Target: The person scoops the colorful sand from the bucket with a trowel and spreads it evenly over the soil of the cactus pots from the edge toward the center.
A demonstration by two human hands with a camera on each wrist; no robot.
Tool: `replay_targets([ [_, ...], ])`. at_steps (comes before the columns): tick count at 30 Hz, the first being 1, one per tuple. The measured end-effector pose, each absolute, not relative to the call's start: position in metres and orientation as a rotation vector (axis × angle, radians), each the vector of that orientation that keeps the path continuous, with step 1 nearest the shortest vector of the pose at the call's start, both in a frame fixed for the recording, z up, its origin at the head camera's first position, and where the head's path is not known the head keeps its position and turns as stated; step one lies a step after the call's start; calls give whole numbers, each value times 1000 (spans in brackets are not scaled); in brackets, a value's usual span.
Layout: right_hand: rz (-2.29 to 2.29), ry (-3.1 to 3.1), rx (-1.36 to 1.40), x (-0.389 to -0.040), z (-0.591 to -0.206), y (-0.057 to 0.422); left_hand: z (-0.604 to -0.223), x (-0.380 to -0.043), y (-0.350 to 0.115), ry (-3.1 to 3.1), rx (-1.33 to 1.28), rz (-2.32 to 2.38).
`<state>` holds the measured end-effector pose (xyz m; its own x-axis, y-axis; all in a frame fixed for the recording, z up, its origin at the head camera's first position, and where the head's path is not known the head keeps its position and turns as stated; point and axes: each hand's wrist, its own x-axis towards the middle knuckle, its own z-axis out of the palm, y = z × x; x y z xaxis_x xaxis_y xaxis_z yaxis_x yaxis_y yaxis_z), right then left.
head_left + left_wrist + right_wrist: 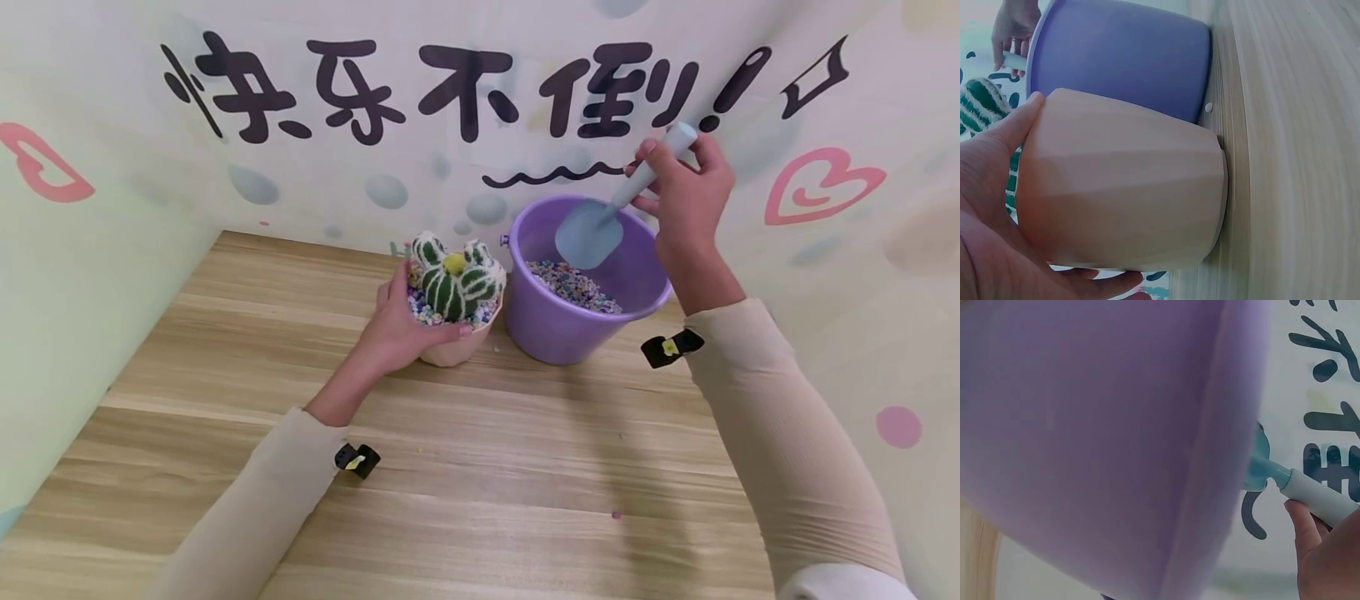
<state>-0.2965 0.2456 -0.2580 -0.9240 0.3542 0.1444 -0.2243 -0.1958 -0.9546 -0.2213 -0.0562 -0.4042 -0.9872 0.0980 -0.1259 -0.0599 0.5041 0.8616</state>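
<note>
My left hand [401,325] grips a pale pink flower pot [1122,181] near its rim, thumb on the near side and fingers round the far side. In the pot a green cactus with white fuzzy ribs and a yellow top [450,287] stands among colourful pebbles. My right hand [693,196] holds a light blue toy shovel [590,235] by its handle, blade tilted down over the mouth of a purple bucket [555,333]. Colourful pebbles [573,285] cover the bucket's bottom. In the right wrist view the bucket wall hides most of the blade.
Pot and bucket stand side by side on a wooden table [450,467], close to the back wall covering [465,92] with black lettering. One small purple pebble [617,515] lies on the near right of the table. A white pebble [1209,107] lies by the bucket's base.
</note>
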Motion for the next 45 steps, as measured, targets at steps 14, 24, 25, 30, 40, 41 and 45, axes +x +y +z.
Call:
replay_targets([
  [14, 2075, -1906, -252, -310, -285, 245, -402, -221, -55, 2629, 4, 1447],
  [24, 2040, -2000, -383, -312, -304, 251, -401, -219, -55, 2681, 1, 1382],
  [25, 2040, -2001, -392, -312, -305, 253, -401, -219, -55, 2690, -4, 1375],
  [30, 2030, -2020, -443, -314, -310, 257, -401, -218, -54, 2719, -25, 1338],
  [40, 1827, -2269, -525, -316, -312, 253, -399, -216, -54, 2760, -45, 1288],
  [41, 1811, -2293, -531, -316, -312, 252, -399, -216, -54, 2765, -45, 1284],
  [45, 1755, -2344, -543, -316, -312, 252, -398, -215, -53, 2782, -46, 1276],
])
